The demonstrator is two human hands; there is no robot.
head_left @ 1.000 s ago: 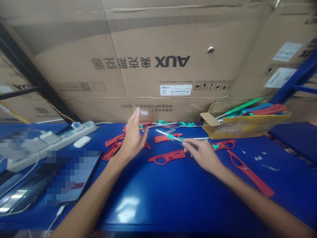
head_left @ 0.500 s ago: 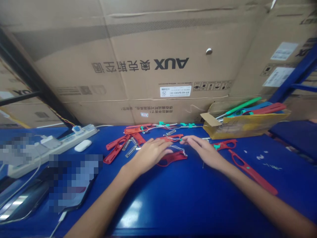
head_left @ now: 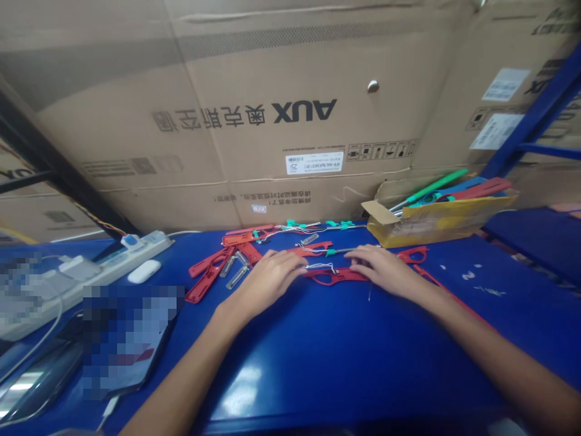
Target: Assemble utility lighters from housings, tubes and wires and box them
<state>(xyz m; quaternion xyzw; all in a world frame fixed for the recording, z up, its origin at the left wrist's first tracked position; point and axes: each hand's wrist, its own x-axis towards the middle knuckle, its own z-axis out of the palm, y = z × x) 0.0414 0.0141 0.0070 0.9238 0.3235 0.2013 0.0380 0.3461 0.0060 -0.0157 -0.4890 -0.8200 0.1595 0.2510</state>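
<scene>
A red plastic casing half [head_left: 333, 277] with a trigger loop, like that of a long-reach lighter, lies between my hands. My left hand [head_left: 276, 272] has its fingers closed around the casing's left end. My right hand [head_left: 381, 266] curls over its right end, the fingertips partly hidden. White wires [head_left: 323, 266] run along the casing's upper side. Just beyond is another red casing half [head_left: 313, 249], with a small green piece [head_left: 330, 252] and a metal rod [head_left: 347, 250] beside it.
Red casing halves [head_left: 209, 278] and clear small tanks [head_left: 236, 277] lie to the left. Green-fitted rods [head_left: 342, 224] lie at the back. A yellow-taped carton [head_left: 445, 227] of lighters stands back right. A power strip [head_left: 104, 266] and phone [head_left: 136, 339] are left.
My right hand has moved from the green piece onto the casing's right end. The casing has turned level and shifted right. The view has shifted slightly.
</scene>
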